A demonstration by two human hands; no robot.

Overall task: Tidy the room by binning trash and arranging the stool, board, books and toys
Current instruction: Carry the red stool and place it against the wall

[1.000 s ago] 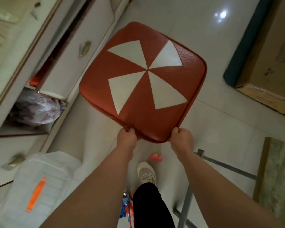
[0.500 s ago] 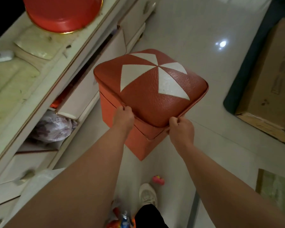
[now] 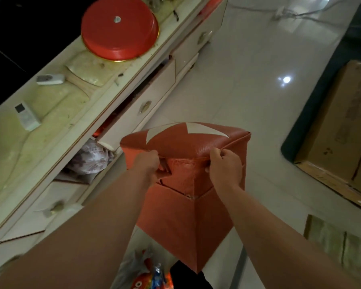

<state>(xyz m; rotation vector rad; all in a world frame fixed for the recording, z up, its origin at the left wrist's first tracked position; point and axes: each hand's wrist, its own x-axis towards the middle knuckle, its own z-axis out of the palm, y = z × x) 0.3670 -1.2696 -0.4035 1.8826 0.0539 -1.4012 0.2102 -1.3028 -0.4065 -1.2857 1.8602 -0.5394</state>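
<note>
Glossy pale tile floor; cream cabinet left, drawer ajar.

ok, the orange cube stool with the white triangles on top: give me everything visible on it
The orange cube stool is a box-shaped, leather-look piece with a grained, padded top carrying white wedge-shaped patches that meet near the centre. A piped seam edges the top, and another seam runs round the body lower down. It is tilted, one vertical corner edge facing the camera. The left hand and right hand grip the top's near rim. It sits beside the cream drawer unit, above the pale tiled floor; its base is hidden.
</note>
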